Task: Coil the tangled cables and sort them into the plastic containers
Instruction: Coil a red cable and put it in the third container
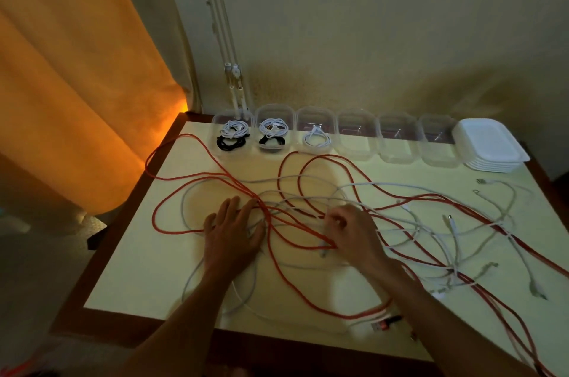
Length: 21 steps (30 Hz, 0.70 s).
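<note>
Cables sprawl over the pale yellow table (147, 278) in the head view: long orange cords (277, 256) knotted with thin white leads (455, 241). The left hand (232, 233) presses flat, fingers spread, on the tangle; the right hand (354, 230) pinches strands with curled fingers. Six clear plastic containers (397, 142) line the far edge, three holding coils. Freeing one loose end first, then tracing it out, should serve best.

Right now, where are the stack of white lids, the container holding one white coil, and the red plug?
stack of white lids (489, 142), head view, top lid's face.
container with one white coil (315, 118), head view, back wall.
red plug (379, 326), head view, plug body.
</note>
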Each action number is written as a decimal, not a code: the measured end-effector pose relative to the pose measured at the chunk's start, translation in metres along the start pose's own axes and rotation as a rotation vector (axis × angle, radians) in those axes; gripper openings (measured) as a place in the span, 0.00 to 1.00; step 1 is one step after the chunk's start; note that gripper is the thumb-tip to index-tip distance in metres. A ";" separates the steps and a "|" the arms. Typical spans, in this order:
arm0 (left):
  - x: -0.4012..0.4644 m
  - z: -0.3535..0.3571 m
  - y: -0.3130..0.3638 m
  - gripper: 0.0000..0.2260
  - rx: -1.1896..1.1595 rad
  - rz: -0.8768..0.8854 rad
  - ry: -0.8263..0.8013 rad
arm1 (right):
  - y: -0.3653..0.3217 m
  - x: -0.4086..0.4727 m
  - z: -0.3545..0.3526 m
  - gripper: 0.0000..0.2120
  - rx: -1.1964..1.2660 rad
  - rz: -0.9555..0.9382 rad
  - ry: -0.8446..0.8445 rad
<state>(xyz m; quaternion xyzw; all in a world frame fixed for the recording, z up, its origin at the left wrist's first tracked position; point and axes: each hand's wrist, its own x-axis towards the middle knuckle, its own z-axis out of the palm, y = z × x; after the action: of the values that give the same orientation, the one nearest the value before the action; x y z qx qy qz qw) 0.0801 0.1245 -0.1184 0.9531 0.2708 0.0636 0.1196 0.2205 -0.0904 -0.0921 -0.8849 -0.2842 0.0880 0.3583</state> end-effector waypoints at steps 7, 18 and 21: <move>0.001 0.004 -0.002 0.30 -0.010 -0.005 -0.008 | 0.019 -0.019 0.023 0.23 -0.151 -0.221 -0.065; 0.002 0.007 -0.010 0.07 -0.278 -0.032 0.121 | 0.002 -0.019 0.025 0.10 -0.055 -0.130 0.067; 0.002 -0.001 -0.012 0.03 -0.502 -0.101 0.159 | -0.008 -0.015 0.012 0.09 0.024 -0.065 0.003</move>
<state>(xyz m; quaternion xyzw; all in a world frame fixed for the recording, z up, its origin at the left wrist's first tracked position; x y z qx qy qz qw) 0.0757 0.1351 -0.1206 0.8708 0.3024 0.1974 0.3336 0.2007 -0.0872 -0.0965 -0.8709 -0.3113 0.0784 0.3721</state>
